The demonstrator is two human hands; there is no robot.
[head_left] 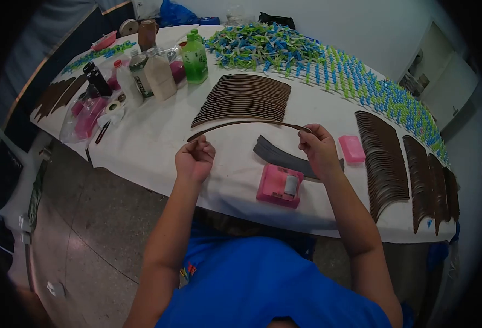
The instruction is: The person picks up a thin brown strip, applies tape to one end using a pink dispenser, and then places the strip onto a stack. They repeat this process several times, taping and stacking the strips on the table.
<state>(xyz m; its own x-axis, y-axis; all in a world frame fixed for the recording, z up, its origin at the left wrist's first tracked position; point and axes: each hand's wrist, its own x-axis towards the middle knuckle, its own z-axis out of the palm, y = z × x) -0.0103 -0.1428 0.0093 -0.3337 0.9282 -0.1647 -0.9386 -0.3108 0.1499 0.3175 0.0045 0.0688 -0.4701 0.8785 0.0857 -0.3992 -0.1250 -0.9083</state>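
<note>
On the left of the white-covered table, a green bottle holds bright green liquid, dark at the neck, beside a pale bottle filled with something cream-coloured. Left of these stand more bottles, one with a red cap and one black. A clear plastic bag lies near them, with pink things showing through. Just in front of you, a pink holder carries a grey roll, close to a fan of dark grey strips that your right forearm partly covers. A pink block lies to the right.

Your hands are well apart, the left hand and right hand each pinching an end of one thin brown strip. It bows upward in a shallow arch, near the front edge of a ridged brown stack. Curved brown stacks fill the right side; beyond, green and blue pieces form a tangled heap and spread into rows.
</note>
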